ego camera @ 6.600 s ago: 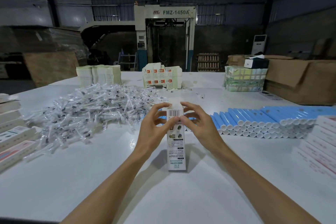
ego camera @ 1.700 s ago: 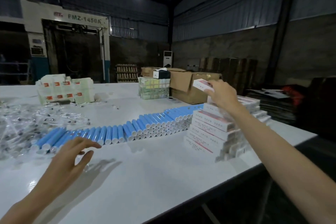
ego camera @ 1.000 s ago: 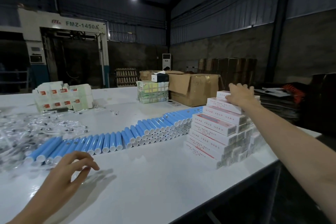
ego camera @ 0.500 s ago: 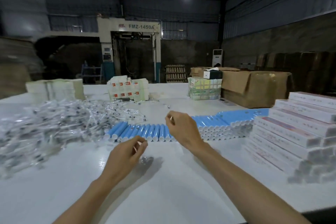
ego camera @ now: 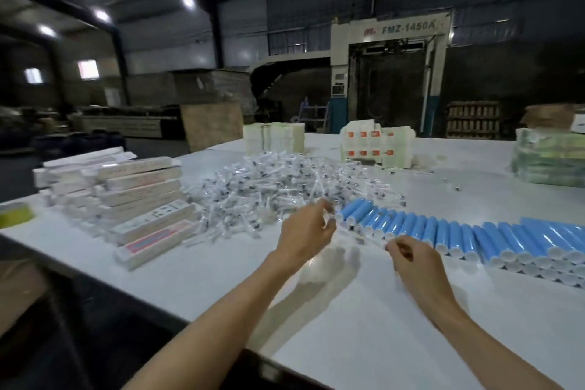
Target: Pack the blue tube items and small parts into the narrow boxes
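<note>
Now left hand [ego camera: 305, 233] grip pinching small parts [ego camera: 278, 187], blue tubes [ego camera: 459, 233] beside (right hand [ego camera: 411, 258] curled, unclear)

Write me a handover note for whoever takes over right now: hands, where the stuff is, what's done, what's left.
Left hand: over the near edge of the heap of small wrapped parts, fingers curled; what is in its grip is unclear.
Right hand: just in front of the row of blue tubes, fingers pinched, nothing visibly held.
Narrow boxes: stacked at the left on the white table.
Done: no box is open or in hand.
Left: take a box, add a tube and a part, close it.
</note>
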The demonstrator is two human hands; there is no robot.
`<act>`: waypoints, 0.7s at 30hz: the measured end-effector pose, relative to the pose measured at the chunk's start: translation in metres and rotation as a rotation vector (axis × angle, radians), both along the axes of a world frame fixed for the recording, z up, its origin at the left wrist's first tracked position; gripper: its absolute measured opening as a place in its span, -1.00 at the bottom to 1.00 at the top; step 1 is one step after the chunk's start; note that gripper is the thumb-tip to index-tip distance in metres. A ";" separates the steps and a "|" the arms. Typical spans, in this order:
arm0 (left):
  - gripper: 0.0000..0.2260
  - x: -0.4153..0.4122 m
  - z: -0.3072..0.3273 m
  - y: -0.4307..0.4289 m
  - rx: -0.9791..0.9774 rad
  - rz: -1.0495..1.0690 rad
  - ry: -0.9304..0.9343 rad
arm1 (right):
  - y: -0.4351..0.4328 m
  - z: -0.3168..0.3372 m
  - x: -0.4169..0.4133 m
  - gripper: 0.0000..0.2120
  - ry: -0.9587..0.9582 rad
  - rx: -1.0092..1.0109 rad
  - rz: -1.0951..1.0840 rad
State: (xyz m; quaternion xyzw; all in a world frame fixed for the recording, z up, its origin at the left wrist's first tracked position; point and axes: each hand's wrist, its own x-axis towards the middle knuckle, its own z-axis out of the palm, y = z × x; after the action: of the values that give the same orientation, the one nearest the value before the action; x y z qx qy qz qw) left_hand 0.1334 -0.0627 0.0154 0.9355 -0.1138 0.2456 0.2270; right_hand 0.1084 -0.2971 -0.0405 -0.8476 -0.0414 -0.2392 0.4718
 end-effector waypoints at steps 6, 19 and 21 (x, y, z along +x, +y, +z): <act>-0.65 0.003 0.027 0.165 0.323 0.558 0.032 | 0.004 0.001 -0.001 -0.75 0.006 0.003 0.052; -0.59 -0.014 0.013 0.314 0.415 0.772 0.301 | 0.007 0.001 0.002 -0.75 0.020 -0.013 0.076; -0.60 -0.009 0.015 0.316 0.386 0.775 0.328 | 0.006 0.002 0.001 -0.76 0.018 -0.014 0.067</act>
State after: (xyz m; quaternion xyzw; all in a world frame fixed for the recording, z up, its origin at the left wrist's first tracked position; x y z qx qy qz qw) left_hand 0.1243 0.2531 0.0302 0.9606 0.2383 0.1355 -0.0449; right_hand 0.1097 -0.2907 -0.0381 -0.8511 -0.0668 -0.2152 0.4741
